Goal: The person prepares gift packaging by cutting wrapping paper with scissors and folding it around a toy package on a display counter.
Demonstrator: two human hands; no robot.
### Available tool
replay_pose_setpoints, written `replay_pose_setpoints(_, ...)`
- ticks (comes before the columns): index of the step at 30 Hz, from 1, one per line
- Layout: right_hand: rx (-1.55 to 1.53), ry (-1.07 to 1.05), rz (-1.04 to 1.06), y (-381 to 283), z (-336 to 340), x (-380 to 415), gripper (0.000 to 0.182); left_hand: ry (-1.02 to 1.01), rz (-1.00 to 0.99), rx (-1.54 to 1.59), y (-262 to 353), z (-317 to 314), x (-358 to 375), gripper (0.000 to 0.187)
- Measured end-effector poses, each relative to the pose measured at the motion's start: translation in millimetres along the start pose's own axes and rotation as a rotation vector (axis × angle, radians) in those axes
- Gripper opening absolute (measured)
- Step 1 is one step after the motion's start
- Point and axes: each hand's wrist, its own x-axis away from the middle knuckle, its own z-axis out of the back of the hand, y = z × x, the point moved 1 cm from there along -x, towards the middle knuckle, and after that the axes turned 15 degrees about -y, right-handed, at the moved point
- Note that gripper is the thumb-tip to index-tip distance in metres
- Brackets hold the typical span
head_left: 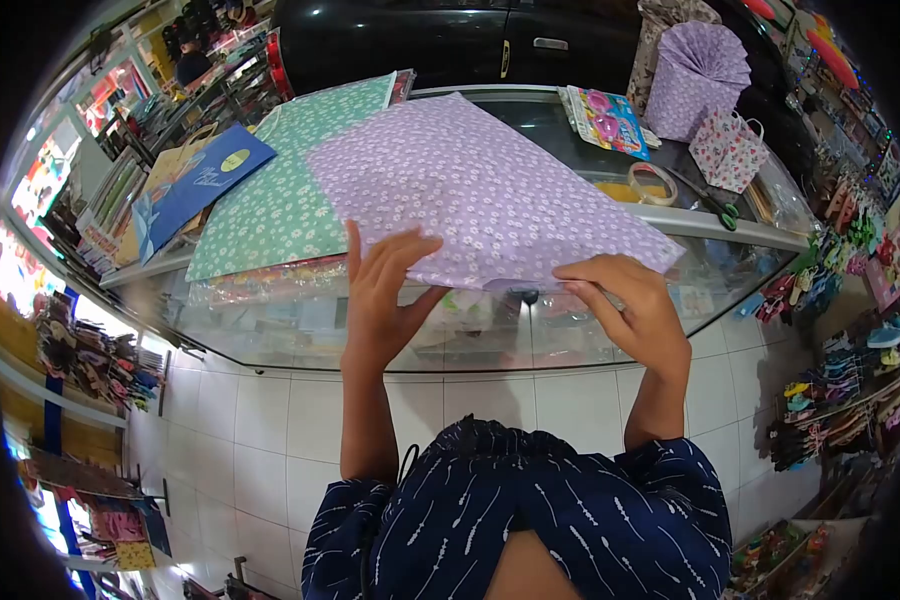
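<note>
Both hands (385, 295) (625, 305), fingers bent, pinch purple paper's (470, 190) near edge.

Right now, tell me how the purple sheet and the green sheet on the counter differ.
The purple sheet lies on top and overlaps the green sheet, which lies beneath it. The purple sheet's near edge is pinched by the left hand and right hand; the green sheet is untouched. The purple sheet overhangs the glass counter edge; the green sheet lies farther left. Both carry a small white flower print.
</note>
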Motion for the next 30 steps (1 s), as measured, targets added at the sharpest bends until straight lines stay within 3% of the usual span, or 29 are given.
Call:
replay_pose_setpoints(2, -0.045, 0.023, -0.02, -5, 7, 19, 0.013, -0.075, -0.02, 0.027, 16, -8, 5, 0.039)
replay_pose_setpoints(5, -0.046, 0.023, -0.014, -12, 24, 49, 0.014, -0.128, 0.111, 0.273, 52, -26, 16, 0.035)
replay_pose_setpoints(11, -0.01, -0.086, 0.08, -20, 55, 111, 0.017, -0.145, 0.178, 0.273, 112, -67, 68, 0.043)
replay_pose_setpoints(17, -0.08, -0.209, 0.129, -33, 66, 157, 0.018, -0.255, 0.368, 0.509, 202, -52, 108, 0.045)
replay_pose_setpoints(21, -0.224, -0.246, 0.177, -33, 56, 165, 0.018, -0.219, 0.378, 0.363, 228, -36, 132, 0.041)
replay_pose_setpoints(23, -0.302, -0.278, 0.14, -27, 44, 166, 0.018, -0.211, 0.547, 0.335, 231, -36, 144, 0.036)
replay_pose_setpoints(27, -0.384, -0.333, 0.033, -21, 29, 163, 0.021, -0.152, 0.694, 0.336, 239, -37, 144, 0.031)
replay_pose_setpoints(30, -0.362, -0.26, 0.176, -8, 11, 162, 0.023, -0.17, 0.71, 0.267, 235, -45, 143, 0.029)
